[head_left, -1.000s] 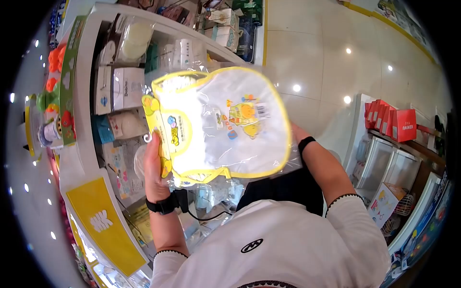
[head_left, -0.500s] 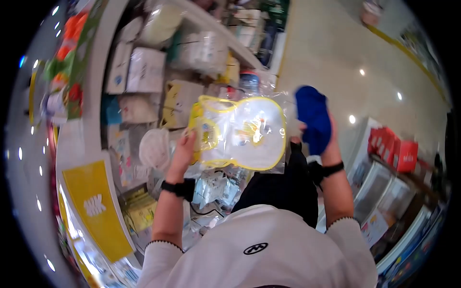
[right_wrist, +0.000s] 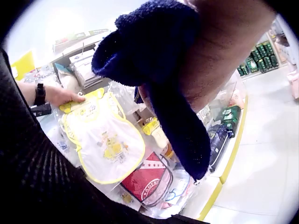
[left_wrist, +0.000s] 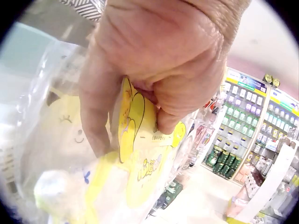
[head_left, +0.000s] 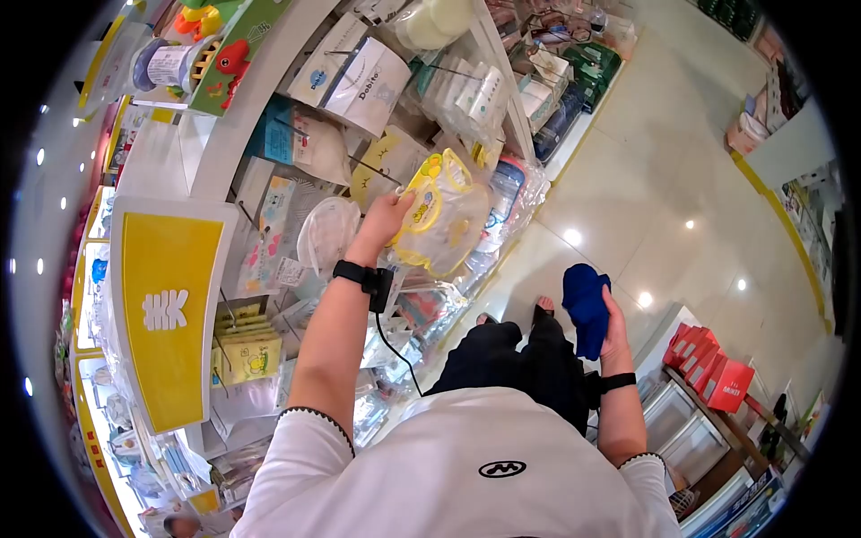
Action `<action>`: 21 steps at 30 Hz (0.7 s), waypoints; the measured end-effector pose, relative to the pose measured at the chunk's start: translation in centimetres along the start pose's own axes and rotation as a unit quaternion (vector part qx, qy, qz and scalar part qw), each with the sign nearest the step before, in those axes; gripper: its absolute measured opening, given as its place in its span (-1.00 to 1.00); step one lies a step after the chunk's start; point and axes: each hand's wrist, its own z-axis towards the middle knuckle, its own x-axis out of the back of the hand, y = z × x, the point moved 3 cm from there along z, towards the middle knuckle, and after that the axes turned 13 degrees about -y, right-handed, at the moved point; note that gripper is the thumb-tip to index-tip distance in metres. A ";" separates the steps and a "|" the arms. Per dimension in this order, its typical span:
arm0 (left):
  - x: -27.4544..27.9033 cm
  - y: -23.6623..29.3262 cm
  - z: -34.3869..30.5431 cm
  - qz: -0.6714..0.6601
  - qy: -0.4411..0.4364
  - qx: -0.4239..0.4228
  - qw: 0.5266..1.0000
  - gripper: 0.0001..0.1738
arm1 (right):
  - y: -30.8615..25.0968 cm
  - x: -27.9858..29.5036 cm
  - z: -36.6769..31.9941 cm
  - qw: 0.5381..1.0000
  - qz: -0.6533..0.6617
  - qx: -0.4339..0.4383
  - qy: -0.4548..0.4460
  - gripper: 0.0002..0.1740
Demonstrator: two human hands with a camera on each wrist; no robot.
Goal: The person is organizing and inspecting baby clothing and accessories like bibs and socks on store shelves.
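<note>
Bagged yellow-trimmed bib (head_left: 444, 220) upright; blue cloth (head_left: 585, 309) bunched, dangling.

place: shop | evidence: display shelves (head_left: 269, 108) of packaged baby goods; glossy tiled floor (head_left: 664, 179); stocked aisle racks (left_wrist: 238, 140)

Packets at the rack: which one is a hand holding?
The yellow-trimmed bib packet, gripped at its top by the left hand; the other packets hang untouched.

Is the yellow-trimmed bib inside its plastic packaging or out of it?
Inside it. Crinkled clear film covers the bib; the left hand grips it by its yellow top edge.
</note>
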 end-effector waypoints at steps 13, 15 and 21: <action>1.0 2.3 -0.8 -0.049 -0.012 0.006 0.999 -0.55 | -2.8 0.2 1.9 0.997 -0.038 0.035 -0.061 -0.43; 1.1 3.9 -1.6 -0.058 -0.028 0.010 0.998 -0.57 | -2.6 0.7 1.8 0.997 -0.033 0.033 -0.062 -0.43; 4.9 -2.9 4.7 0.096 0.107 0.064 0.988 -0.59 | -0.4 0.1 0.8 0.998 0.016 0.011 -0.059 -0.43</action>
